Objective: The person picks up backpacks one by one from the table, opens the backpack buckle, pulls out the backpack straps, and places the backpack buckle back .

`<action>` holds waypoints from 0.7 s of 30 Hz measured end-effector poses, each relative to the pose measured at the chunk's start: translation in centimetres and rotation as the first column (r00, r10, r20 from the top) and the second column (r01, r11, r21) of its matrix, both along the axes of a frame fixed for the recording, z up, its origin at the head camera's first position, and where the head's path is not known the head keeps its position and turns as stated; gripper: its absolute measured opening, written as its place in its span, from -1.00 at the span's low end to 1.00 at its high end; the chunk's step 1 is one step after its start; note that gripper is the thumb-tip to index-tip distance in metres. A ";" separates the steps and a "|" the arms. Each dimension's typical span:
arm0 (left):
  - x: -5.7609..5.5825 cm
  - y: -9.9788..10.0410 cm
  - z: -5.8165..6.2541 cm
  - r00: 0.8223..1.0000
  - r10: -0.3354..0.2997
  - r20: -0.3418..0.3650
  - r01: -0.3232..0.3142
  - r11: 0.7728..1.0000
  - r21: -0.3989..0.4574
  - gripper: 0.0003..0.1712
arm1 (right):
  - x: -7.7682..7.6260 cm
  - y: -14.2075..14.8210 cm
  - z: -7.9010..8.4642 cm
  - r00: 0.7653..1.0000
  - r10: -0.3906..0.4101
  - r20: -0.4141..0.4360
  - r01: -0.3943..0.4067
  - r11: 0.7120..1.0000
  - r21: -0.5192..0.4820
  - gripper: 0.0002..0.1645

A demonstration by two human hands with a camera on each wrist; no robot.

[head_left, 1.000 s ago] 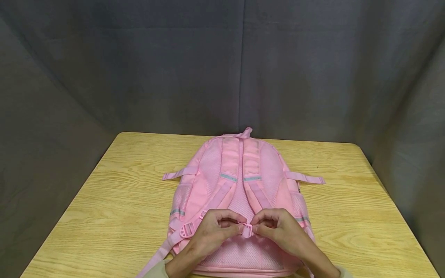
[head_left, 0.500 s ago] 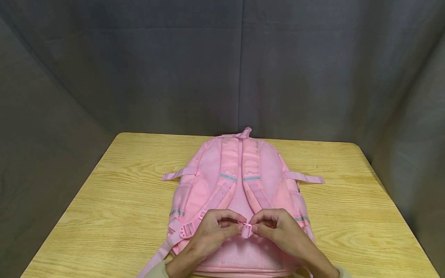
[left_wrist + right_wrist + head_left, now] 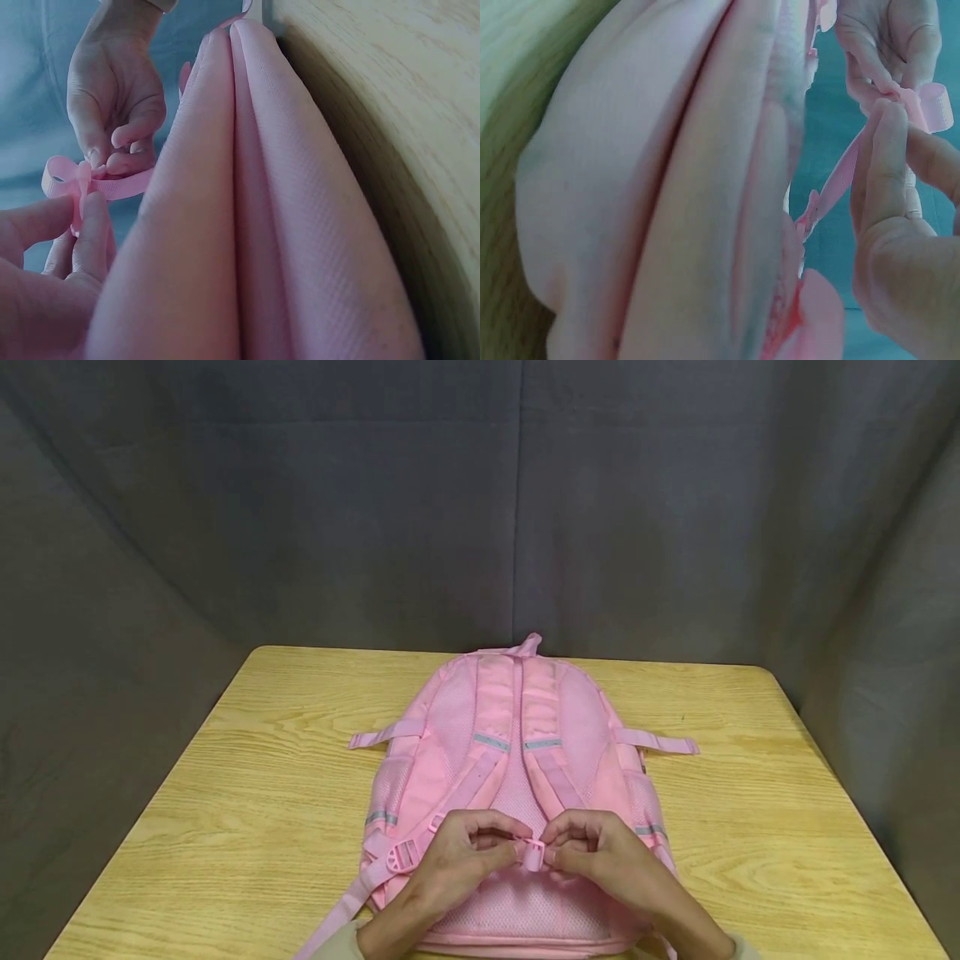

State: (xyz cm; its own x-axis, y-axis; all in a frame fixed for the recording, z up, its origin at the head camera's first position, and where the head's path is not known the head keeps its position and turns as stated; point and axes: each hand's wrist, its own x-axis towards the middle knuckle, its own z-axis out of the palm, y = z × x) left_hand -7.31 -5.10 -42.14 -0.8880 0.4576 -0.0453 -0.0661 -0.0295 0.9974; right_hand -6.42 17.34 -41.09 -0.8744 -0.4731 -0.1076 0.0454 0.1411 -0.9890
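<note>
A pink backpack (image 3: 442,735) lies back panel up, its two shoulder straps facing me. Over its lower panel both hands meet at a small pink strap buckle (image 3: 534,852) with a loop of pink webbing (image 3: 57,174) through it. My left hand (image 3: 467,858) pinches the buckle's left side between thumb and fingers. From the right, my right hand (image 3: 611,860) pinches at its other side. In the right wrist view, a webbing strap (image 3: 844,174) runs from the fingertips toward the bag. The fingers partly cover the buckle.
The backpack rests on a wooden table (image 3: 247,793). Another pink buckle (image 3: 405,857) sits on a strap (image 3: 345,914) trailing off the front left. Two side straps stick out, left (image 3: 386,735) and right (image 3: 656,742). Grey curtain (image 3: 637,510) hangs behind and beside the table.
</note>
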 end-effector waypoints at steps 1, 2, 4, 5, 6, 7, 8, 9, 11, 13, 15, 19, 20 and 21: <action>0.0 0.0 0.0 1.000 -0.001 -0.002 0.001 1.000 0.003 -0.75 | 0.0 0.0 -0.1 1.000 0.006 0.003 -0.006 1.000 -0.008 -0.76; 0.0 0.0 0.0 1.000 -0.001 -0.003 0.001 1.000 0.005 -0.76 | 0.0 0.0 -0.1 1.000 0.009 0.005 -0.009 1.000 -0.012 -0.76; -0.1 0.0 0.0 1.000 -0.006 -0.005 0.006 1.000 0.012 -0.76 | -0.1 0.0 -0.2 1.000 0.013 0.000 -0.013 1.000 -0.014 -0.77; -0.1 0.0 0.0 1.000 -0.009 -0.003 0.010 1.000 0.017 -0.76 | -0.1 0.0 -0.2 1.000 0.017 -0.008 -0.017 1.000 -0.010 -0.77; -0.1 0.0 -0.1 1.000 -0.012 0.000 0.012 1.000 0.018 -0.75 | -0.1 0.0 -0.3 1.000 0.019 -0.016 -0.019 1.000 -0.006 -0.78; -0.1 0.0 0.0 1.000 -0.014 0.002 0.014 1.000 0.022 -0.75 | -0.1 0.0 -0.3 1.000 0.022 -0.022 -0.022 1.000 -0.002 -0.78; -0.1 0.0 0.0 1.000 -0.015 0.005 0.015 1.000 0.024 -0.75 | -0.1 0.0 -0.3 0.999 0.024 -0.025 -0.024 1.000 0.000 -0.79; -0.1 0.0 0.0 1.000 -0.016 0.006 0.016 1.000 0.025 -0.75 | -0.1 0.0 -0.3 0.999 0.027 -0.028 -0.026 1.000 0.004 -0.79; -0.1 0.0 0.0 1.000 -0.016 0.008 0.016 1.000 0.025 -0.75 | -0.1 0.0 -0.2 0.999 0.033 -0.039 -0.032 0.999 0.014 -0.80; -0.1 0.0 0.0 1.000 -0.015 0.009 0.015 1.000 0.026 -0.76 | -0.2 0.0 -0.2 0.998 0.040 -0.043 -0.040 0.999 0.011 -0.80; -0.1 0.1 0.0 1.000 -0.013 0.011 0.013 1.000 0.026 -0.76 | -0.2 0.0 -0.2 0.998 0.050 -0.049 -0.050 0.999 0.006 -0.80; -0.1 0.2 0.0 1.000 -0.008 0.007 0.008 1.000 0.019 -0.76 | -0.2 0.0 -0.3 0.996 0.064 -0.065 -0.065 0.998 -0.014 -0.81; -0.1 0.2 0.0 1.000 -0.006 0.005 0.006 1.000 0.016 -0.76 | -0.2 0.0 -0.3 0.996 0.064 -0.068 -0.066 0.998 -0.019 -0.82; -0.1 0.2 0.0 1.000 -0.005 0.001 0.005 1.000 0.013 -0.76 | -0.2 0.0 -0.3 0.996 0.062 -0.070 -0.064 0.998 -0.024 -0.82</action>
State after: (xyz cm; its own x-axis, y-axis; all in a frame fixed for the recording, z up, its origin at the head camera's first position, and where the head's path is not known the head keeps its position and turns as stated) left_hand -7.41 -4.90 -42.16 -0.8856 0.4627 -0.0402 -0.0674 -0.0424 0.9968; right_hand -6.58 17.30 -41.40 -0.8476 -0.5296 -0.0343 -0.0319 0.1154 -0.9928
